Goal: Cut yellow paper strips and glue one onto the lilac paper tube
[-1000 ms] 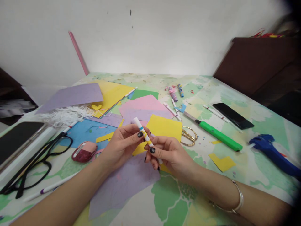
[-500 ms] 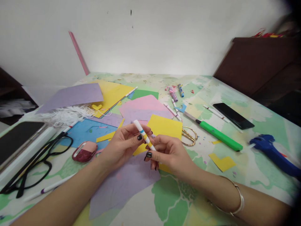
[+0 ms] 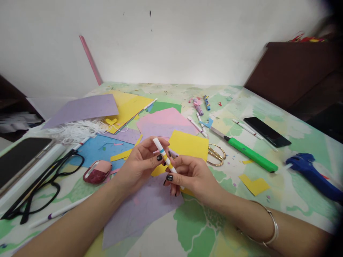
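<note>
A slim white marker (image 3: pixel 158 144) with a blue band and yellow on its barrel is held tilted in front of me, its white end up to the left. My left hand (image 3: pixel 143 160) pinches its upper half between thumb and fingers. Lower down, my right hand (image 3: pixel 191 173) has its thumb and fingers closed on the same marker. Fingers cover part of the barrel. Beneath the hands lie a yellow paper sheet (image 3: pixel 191 146) and a lilac sheet (image 3: pixel 142 210). Gold-handled scissors (image 3: pixel 217 155) stick out from under the yellow sheet.
To the right lie a green utility knife (image 3: pixel 250 153), a black phone (image 3: pixel 266 132), a blue glue gun (image 3: pixel 313 175) and a yellow scrap (image 3: pixel 254 185). Black glasses (image 3: pixel 53 185), a maroon-pink case (image 3: pixel 97 171) and white string (image 3: pixel 77 130) are left. Small paper rolls (image 3: pixel 198 106) sit farther back.
The marker has slid or tilted very slightly within the fingers, showing a little more of its lower end. Both hands keep hold of it; the view has barely shifted.
</note>
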A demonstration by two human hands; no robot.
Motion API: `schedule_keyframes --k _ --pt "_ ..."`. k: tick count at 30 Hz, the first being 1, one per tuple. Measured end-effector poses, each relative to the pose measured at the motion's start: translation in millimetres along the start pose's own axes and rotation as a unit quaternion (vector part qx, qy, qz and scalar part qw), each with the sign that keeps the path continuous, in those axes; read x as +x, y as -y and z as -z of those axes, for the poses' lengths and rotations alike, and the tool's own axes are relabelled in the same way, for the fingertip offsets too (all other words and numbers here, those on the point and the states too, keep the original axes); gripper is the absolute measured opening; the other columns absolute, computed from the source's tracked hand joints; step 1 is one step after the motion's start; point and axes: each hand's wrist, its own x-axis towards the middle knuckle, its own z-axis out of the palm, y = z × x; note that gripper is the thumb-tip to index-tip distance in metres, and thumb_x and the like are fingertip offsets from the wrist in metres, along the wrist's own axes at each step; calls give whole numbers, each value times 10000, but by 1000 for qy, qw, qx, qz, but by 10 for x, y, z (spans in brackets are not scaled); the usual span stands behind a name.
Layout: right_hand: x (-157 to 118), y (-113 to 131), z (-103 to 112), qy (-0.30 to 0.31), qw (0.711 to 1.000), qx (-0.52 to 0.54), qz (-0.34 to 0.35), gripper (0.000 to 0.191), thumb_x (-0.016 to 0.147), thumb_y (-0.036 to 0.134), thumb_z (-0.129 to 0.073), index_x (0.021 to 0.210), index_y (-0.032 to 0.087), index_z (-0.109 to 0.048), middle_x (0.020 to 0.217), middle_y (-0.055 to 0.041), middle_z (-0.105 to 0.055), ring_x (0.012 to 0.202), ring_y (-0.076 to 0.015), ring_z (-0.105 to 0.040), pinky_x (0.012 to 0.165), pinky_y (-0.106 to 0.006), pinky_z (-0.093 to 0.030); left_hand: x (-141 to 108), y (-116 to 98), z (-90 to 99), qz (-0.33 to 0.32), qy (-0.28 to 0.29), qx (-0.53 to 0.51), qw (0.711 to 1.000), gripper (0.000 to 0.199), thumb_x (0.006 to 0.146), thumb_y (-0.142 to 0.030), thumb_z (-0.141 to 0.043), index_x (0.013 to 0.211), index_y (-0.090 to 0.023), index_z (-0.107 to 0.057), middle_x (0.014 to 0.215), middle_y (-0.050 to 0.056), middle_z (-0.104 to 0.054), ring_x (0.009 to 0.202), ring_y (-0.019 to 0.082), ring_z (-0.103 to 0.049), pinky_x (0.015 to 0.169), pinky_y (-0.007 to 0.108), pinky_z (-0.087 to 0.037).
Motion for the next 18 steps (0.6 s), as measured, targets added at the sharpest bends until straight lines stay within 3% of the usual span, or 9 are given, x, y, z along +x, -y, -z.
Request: schedule_keyframes --k 8,18 --pt "15 19 18 7 1000 16 -10 306 707 341 -768 788 164 -532 629 -3 -678 483 -89 -615 477 -210 -510 -12 41 -7 -63 -22 54 996 227 763 -187 -730 974 -189 -645 829 18 -668 719 139 -627 662 250 -497" --pt "4 51 15 16 999 26 -14 320 710 343 -769 754 179 -497 595 3 -680 474 -91 -620 467 -209 -515 9 0 -59 -35 -76 42 996 223 689 -178 -778 878 -173 -660 771 2 -677 681 127 -637 648 237 -502"
